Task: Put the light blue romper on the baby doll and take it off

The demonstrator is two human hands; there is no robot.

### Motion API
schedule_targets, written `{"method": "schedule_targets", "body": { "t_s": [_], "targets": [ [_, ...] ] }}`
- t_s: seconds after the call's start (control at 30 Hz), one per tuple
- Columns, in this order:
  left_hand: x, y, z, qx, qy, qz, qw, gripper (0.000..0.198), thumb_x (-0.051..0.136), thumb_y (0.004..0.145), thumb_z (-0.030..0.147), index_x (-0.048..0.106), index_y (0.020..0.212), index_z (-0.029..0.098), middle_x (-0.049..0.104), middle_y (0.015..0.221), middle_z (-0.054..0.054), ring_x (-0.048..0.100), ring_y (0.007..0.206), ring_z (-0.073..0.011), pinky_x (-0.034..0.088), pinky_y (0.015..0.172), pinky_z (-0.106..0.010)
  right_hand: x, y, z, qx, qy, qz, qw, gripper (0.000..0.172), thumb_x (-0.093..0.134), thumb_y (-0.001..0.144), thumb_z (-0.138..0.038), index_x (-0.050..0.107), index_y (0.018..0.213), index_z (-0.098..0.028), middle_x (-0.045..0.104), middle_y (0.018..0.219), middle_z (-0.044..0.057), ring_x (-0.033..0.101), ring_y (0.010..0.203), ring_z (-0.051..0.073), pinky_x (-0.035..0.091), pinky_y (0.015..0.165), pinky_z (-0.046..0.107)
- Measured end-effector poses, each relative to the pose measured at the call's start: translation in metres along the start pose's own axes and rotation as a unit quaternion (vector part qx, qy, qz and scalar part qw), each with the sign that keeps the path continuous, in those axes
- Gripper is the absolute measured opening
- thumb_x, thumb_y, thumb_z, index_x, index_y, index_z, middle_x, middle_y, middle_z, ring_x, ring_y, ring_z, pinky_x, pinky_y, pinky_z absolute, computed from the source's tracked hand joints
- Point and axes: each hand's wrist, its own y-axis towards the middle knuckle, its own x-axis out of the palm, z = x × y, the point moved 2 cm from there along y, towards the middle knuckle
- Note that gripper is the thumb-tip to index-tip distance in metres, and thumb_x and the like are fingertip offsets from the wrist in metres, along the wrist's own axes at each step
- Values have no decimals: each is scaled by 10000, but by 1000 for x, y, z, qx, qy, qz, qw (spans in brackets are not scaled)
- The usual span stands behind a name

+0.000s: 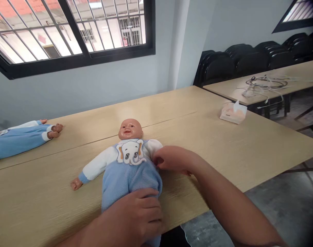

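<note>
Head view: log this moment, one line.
left hand grips legs of baby doll in blue fleece suit | right hand clasps its white sleeve | doll face-up on tan wooden table

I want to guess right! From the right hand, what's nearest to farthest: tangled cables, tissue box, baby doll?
1. Baby doll, touching the right hand, at its left.
2. Tissue box, back right on the same table.
3. Tangled cables, on the farther table behind.
</note>
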Motion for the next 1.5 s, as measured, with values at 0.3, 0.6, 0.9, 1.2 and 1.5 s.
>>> {"method": "schedule_targets", "body": {
  "t_s": [0.3, 0.6, 0.9, 1.2, 1.5],
  "targets": [
    [0, -5, 0, 8, -21, 54, 998, 110, 695, 958, 243, 606, 899, 216, 694, 848, 31, 625, 915, -156, 410, 1161, -358, 3, 8, -1, 34, -170, 189, 966, 126, 654, 874, -231, 734, 779, -209, 758, 780, 101, 636, 636, 219, 289, 566, 329],
    [-12, -18, -4, -27, -64, 163, 984, 224, 571, 1028, 364, 668, 1104, 177, 762, 1027, -71, 678, 1031, -222, 423, 1170, -439, -8, 7, 4, 68, -108, 116, 985, 355, 548, 1011, -384, 711, 756, -197, 750, 746, 90, 613, 624, 199, 292, 574, 335],
    [14, -105, 39, -427, 3, 195, 883, 492, 629, 970, 324, 526, 1447, 259, 340, 1666, -151, 344, 1524, -393, 434, 1153, -611, 67, -99, -58, -18, 161, 86, 983, 533, 794, 867, -501, 608, 1287, -230, 708, 1198, 78, 696, 952, 235, 542, 767, 336],
    [28, -92, 18, -398, -25, 166, 902, 519, 679, 964, 389, 550, 1449, 254, 113, 1761, -113, 64, 1625, -405, 291, 1247, -661, 104, -72, -70, -90, 131, 244, 957, 665, 720, 884, -194, 459, 1495, -227, 405, 1525, 163, 465, 1442, 300, 478, 1164, 494],
    [3, -99, -40, -419, -44, 249, 872, 326, 468, 1069, 390, 569, 1326, 216, 348, 1672, -145, 284, 1577, -323, 313, 1252, -568, 70, -53, -82, -128, 2, 341, 931, 372, 624, 994, -257, 578, 1357, -192, 600, 1370, 156, 581, 1284, 309, 528, 1085, 547]
  ]
}}
